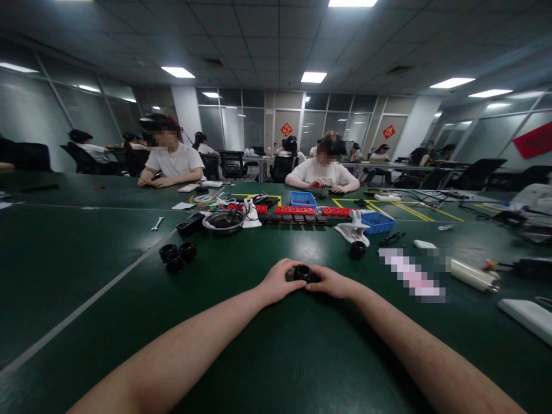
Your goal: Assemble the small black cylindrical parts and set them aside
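Observation:
A small black ring-like part [303, 272] with a round opening on top stands on the green table [241, 345], gripped from both sides. My left hand [282, 280] curls its thumb and fingers around the part's left side. From the right, my right hand [330, 282] pinches it with the thumb and fingertips. The underside of the part and some fingertips are hidden. Three similar black parts [175, 261] sit grouped to the left, and another black part [357, 249] stands to the right, by a white clip base [352, 230].
Beyond my hands lie red socket strips [295, 210], blue trays [377, 222], a round dish of black cable [223, 221] and a wrench [157, 224]. On the right are a cream cylinder [472, 275] and a white box [528, 316]. Two people in white shirts sit across the table.

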{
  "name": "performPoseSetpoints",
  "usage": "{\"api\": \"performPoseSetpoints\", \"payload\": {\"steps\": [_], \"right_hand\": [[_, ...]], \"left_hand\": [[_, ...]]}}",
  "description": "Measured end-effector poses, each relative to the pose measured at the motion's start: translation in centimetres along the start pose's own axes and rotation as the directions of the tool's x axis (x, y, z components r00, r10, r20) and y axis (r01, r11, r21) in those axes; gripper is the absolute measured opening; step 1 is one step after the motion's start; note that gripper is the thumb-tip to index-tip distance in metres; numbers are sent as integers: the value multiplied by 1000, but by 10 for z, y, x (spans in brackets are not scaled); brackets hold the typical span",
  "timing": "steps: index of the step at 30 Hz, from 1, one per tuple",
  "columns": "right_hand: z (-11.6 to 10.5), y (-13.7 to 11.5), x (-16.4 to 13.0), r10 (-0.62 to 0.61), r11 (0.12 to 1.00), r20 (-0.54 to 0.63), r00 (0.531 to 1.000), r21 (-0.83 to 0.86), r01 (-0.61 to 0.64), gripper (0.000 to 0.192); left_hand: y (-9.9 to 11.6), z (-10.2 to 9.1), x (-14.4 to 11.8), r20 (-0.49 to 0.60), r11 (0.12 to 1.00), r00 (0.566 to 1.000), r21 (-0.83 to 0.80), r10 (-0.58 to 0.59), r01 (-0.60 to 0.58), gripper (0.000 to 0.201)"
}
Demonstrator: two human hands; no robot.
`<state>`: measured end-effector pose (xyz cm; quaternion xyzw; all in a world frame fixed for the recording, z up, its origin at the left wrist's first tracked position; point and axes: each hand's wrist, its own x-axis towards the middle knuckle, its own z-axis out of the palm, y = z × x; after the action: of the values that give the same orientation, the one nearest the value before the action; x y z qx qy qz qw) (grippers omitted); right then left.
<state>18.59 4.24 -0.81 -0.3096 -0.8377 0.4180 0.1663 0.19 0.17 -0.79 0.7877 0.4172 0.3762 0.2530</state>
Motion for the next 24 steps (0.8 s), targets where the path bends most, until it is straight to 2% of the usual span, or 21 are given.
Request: {"api": "performPoseSetpoints", "payload": {"steps": [5, 9, 13, 15, 17, 19, 22, 24], "right_hand": [[1, -1, 0, 49, 998, -64, 997, -22, -50, 35], [8, -4, 3, 118, 976, -196, 974, -158, -150, 33], [20, -10, 5, 112, 866, -380, 918, -416, -277, 35], [23, -12, 4, 98, 803, -409, 907, -506, -315, 37], [21, -14, 3, 75, 793, -380, 922, -537, -286, 41], [17, -15, 1, 22, 850, -312, 950, -494, -183, 44], [9, -14, -2, -70, 951, -172, 983, -310, 13, 50], [4, -12, -3, -78, 983, -88, 993, -170, 63, 49]], "left_hand": [[0, 0, 0, -3, 1000, 1000, 12, -28, 28, 39], [3, 4, 0, -33, 994, 995, 40, -98, 99, 37], [4, 7, -1, -103, 986, 982, 49, -156, 161, 35], [5, 6, -2, -115, 984, 980, 52, -162, 168, 34], [5, 4, -2, -91, 988, 986, 49, -140, 145, 34], [4, 0, -1, -44, 994, 994, 38, -96, 98, 36], [0, -3, 0, 14, 998, 999, 18, -53, 53, 41], [-2, -3, 0, 29, 999, 998, 10, -46, 46, 44]]}}
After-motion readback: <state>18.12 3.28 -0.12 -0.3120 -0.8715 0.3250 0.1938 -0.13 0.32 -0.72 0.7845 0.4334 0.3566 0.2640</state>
